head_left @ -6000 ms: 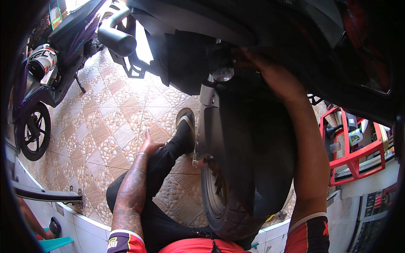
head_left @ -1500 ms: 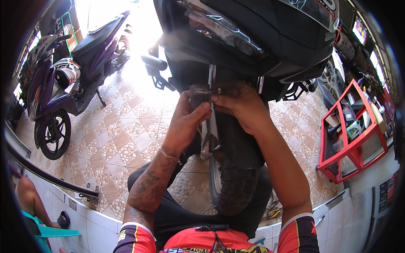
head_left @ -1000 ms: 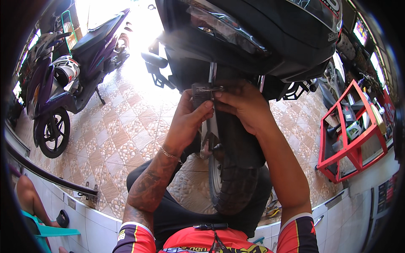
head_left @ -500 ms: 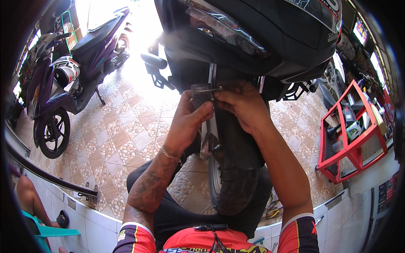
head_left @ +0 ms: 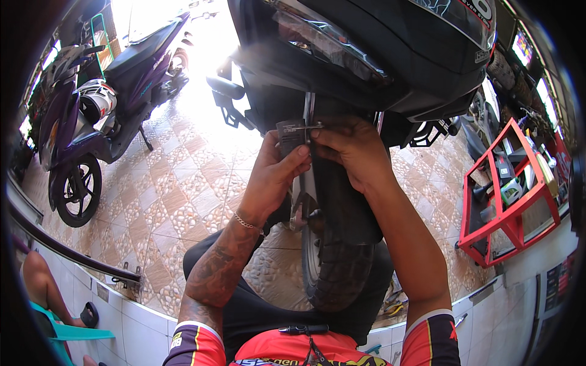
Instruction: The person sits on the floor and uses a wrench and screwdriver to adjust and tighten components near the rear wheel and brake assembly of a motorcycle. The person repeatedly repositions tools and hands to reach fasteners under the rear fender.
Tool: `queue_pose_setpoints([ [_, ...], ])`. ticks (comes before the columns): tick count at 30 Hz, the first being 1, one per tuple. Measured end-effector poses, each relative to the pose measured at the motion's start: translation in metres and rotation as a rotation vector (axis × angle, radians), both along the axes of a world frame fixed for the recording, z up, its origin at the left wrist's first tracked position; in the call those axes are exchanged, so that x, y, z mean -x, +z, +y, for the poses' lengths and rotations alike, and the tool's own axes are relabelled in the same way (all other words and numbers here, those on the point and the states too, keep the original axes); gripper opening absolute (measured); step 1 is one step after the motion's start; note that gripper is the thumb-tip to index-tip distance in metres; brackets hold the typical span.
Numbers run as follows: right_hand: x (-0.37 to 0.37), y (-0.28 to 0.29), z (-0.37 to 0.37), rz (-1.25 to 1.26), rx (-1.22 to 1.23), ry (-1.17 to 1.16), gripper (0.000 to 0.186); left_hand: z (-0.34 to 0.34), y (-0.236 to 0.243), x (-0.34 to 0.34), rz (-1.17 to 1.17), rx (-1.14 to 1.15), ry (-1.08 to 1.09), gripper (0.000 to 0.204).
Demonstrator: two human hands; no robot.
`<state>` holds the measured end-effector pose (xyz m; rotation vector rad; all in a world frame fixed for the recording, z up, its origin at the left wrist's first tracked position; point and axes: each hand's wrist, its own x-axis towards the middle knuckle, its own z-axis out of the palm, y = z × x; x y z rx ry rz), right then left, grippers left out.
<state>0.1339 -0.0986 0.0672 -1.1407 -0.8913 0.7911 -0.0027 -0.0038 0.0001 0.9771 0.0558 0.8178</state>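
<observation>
In front of me stands a black motorcycle, with its front wheel's tyre between my legs. Beside the bright fork tube, above the black mudguard, both hands are close together. My left hand is closed on a flat, dark grey rectangular piece with pale markings, its thumb pressed against the face. Fingers curled, my right hand pinches a thin metal piece that reaches to the top of the grey piece. Whether the two are joined I cannot tell; the right fingertips are partly hidden.
A purple scooter with a white helmet stands at the left. To the right is a red metal cart with bottles and tools. A person's leg and a teal chair show at lower left. Tools lie by my right knee.
The hands keep their grip with almost no visible movement. The whole view has shifted very slightly.
</observation>
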Motion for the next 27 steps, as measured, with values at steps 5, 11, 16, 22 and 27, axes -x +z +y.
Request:
queue_pose_setpoints([
  [5, 0.0, 0.006, -0.008, 0.058, 0.039, 0.066, 0.026, 0.001, -0.002, 0.001, 0.014, -0.018, 0.001, 0.039],
  [11, -0.005, 0.008, -0.009, 0.026, 0.059, 0.072, 0.029, 0.002, -0.003, 0.0, -0.008, -0.01, -0.016, 0.04],
  [16, -0.002, 0.003, -0.001, -0.008, 0.028, -0.052, 0.024, 0.001, -0.002, 0.0, -0.002, -0.001, -0.011, 0.04],
  [22, 0.001, -0.001, 0.006, 0.089, 0.0, -0.004, 0.028, 0.002, -0.003, -0.001, -0.005, 0.004, -0.005, 0.041],
  [27, -0.002, 0.004, -0.004, 0.037, 0.029, 0.128, 0.028, 0.001, -0.003, -0.001, 0.003, -0.005, -0.012, 0.041],
])
